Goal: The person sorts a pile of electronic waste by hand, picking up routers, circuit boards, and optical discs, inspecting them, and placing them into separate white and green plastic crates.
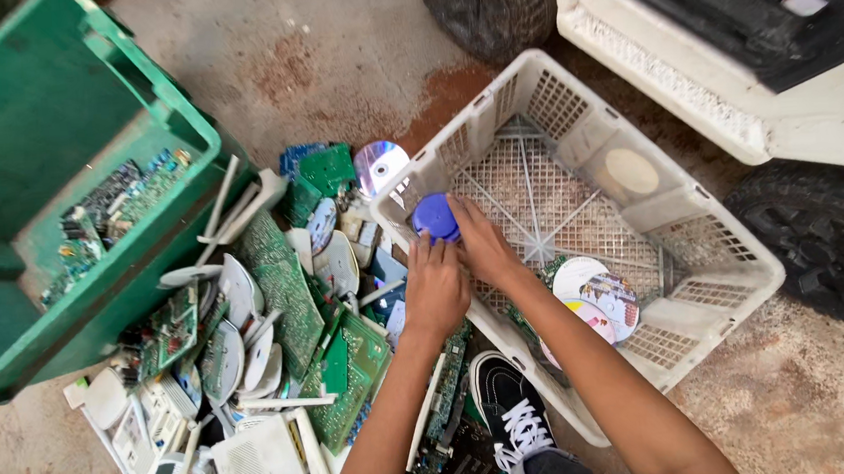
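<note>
Taking the white lattice crate (pixel 714 244) as the landmark and working from its far left: a green plastic bin (pixel 42 126) lies tipped on the concrete floor (pixel 327 44), with green circuit boards (pixel 118 206) inside it. Between that bin and the crate spreads a heap of more boards (pixel 280 283), shiny discs (pixel 381 165) and white plastic casings (pixel 260 470).

At the crate's left rim the left hand (pixel 434 288) rests palm down, fingers curled toward a small round blue piece (pixel 434 216), seemingly a cap or a disc, which sits just over that rim; the fingertips appear to touch its lower edge. The right hand (pixel 483 242) comes in from the crate side, fingers closed around the same blue piece, so both hands seem to hold it together, though how firm either grip is cannot be told.

Inside the crate, toward its near wall, lie a few printed discs (pixel 597 293). A black sneaker with white laces (pixel 511 411) stands just outside that near wall. Beyond the crate's right side sit a white vehicle body (pixel 815 126) and a black tyre (pixel 834 245).

Judging by this, sorting is under way, with the blue piece right at the crate's edge; the next move would call for carrying it clear of the rim and loosening both hands
</note>
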